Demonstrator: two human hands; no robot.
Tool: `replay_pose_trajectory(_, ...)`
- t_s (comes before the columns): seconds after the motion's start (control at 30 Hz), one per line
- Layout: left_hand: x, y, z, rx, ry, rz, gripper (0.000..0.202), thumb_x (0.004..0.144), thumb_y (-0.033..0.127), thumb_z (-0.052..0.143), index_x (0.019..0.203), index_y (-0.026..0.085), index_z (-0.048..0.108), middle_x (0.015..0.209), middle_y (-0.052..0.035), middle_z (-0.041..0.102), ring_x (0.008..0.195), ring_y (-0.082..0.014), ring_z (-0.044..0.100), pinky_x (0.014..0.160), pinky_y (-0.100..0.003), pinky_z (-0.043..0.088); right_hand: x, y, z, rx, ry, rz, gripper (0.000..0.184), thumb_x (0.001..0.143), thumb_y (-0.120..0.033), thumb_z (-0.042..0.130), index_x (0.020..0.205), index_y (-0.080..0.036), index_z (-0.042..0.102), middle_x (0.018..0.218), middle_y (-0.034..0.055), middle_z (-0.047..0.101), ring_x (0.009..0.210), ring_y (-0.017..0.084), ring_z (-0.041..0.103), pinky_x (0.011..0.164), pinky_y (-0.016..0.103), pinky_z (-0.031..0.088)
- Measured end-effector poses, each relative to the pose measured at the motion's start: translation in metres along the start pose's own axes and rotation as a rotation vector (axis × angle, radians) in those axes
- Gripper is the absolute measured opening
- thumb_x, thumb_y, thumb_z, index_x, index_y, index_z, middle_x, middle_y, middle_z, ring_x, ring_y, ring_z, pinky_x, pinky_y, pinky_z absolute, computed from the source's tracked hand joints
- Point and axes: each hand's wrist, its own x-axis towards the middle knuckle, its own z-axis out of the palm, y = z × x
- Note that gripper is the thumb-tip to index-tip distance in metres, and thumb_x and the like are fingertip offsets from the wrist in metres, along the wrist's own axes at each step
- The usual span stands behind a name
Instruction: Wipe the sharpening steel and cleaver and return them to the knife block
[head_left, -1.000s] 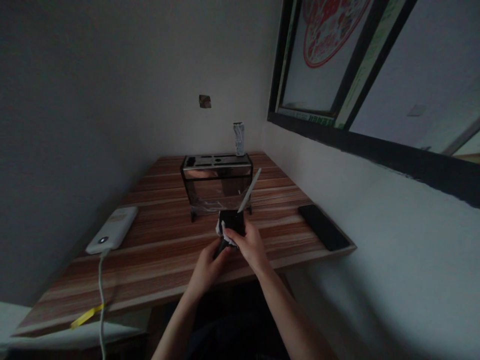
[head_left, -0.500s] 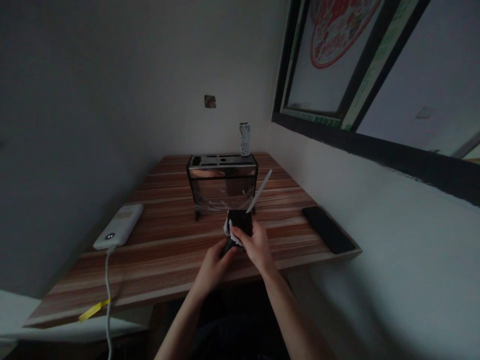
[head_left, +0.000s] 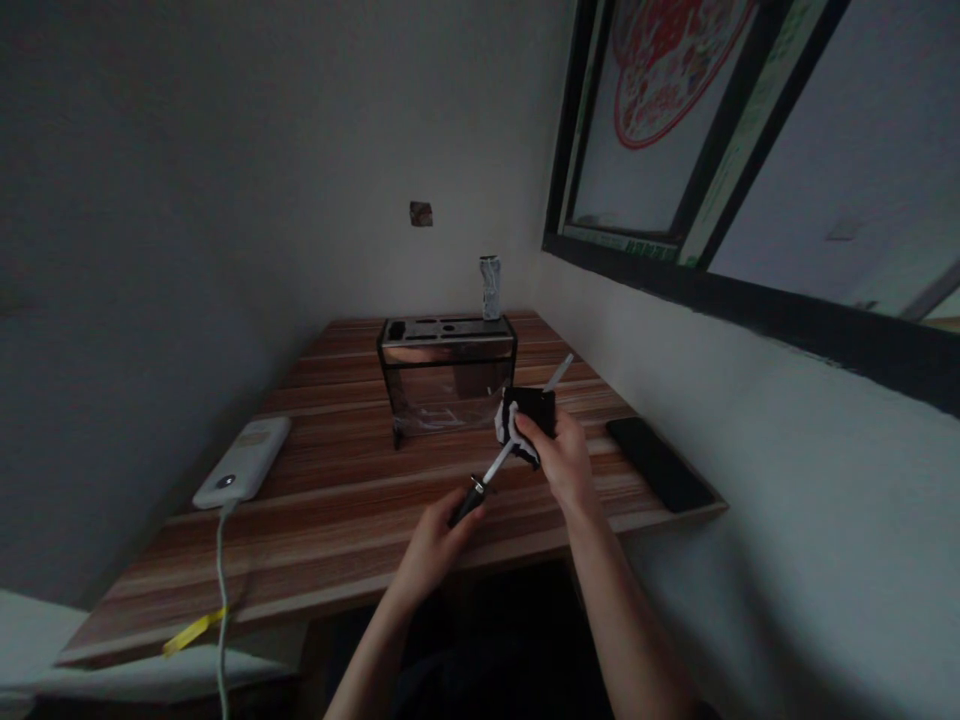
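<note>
My left hand (head_left: 436,535) is closed around the black handle of a honing steel (head_left: 498,464), whose thin pale rod slants up to the right. In my right hand (head_left: 568,462) is a black and white cloth (head_left: 534,406), folded around the middle of the rod, with the thumb pressing on top. The rod's tip sticks out past the cloth. Behind my hands stands a slotted knife block (head_left: 439,352) with clear sides, on the wood-grain table (head_left: 337,470).
A white power bank (head_left: 247,455) with a cable lies at the left, a yellow strip (head_left: 193,634) near the front edge. At the right edge lies a black phone (head_left: 660,465). A narrow grey upright object (head_left: 490,287) is on the knife block's right end. A framed window (head_left: 637,245) is at right.
My right hand has slid the cloth up and right along the rod, away from the handle. More of the rod near the handle now shows, and less of its tip.
</note>
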Motion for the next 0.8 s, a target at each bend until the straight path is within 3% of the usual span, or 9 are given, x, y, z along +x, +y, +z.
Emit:
replay_pose_trajectory(0.2,-0.002,0.005,-0.001,0.006,-0.027,0.025,0.040,0.085,0.042,0.052,0.106,0.011,0.065,0.085,-0.0030,0.065,0.076,-0.0166,0.054,0.067,-0.022,0.040,0.019,-0.003,-0.018,0.017,0.082,-0.050,0.031,0.069,-0.044,0.071,0.082,-0.016,0.069,0.073,0.0033,0.068,0.067,0.017,0.061,0.061,0.027,0.048)
replay_pose_trajectory(0.47,-0.004,0.009,-0.002,0.019,-0.053,0.028,0.039,0.085,0.043,0.052,0.103,0.011,0.066,0.084,-0.0032,0.065,0.076,-0.0172,0.056,0.067,-0.022,0.040,0.040,-0.009,-0.035,0.069,0.183,-0.123,0.033,0.071,-0.046,0.069,0.080,-0.015,0.067,0.070,0.0024,0.066,0.063,0.016,0.059,0.061,0.027,0.048)
replay_pose_trajectory(0.6,-0.003,0.007,-0.001,0.059,-0.043,0.017,0.040,0.085,0.044,0.052,0.100,0.010,0.067,0.080,-0.0031,0.064,0.073,-0.0168,0.055,0.064,-0.022,0.040,0.045,-0.008,-0.033,0.095,0.240,-0.150,0.032,0.072,-0.046,0.068,0.078,-0.015,0.066,0.071,0.0024,0.065,0.063,0.015,0.058,0.061,0.027,0.047)
replay_pose_trajectory(0.8,-0.001,0.004,-0.002,0.068,-0.052,0.047,0.037,0.086,0.042,0.052,0.102,0.012,0.067,0.087,-0.0042,0.068,0.081,-0.0192,0.059,0.071,-0.023,0.043,0.039,-0.006,-0.020,0.131,0.362,-0.121,0.036,0.072,-0.050,0.064,0.073,-0.014,0.064,0.068,0.0019,0.063,0.066,0.015,0.058,0.057,0.024,0.043)
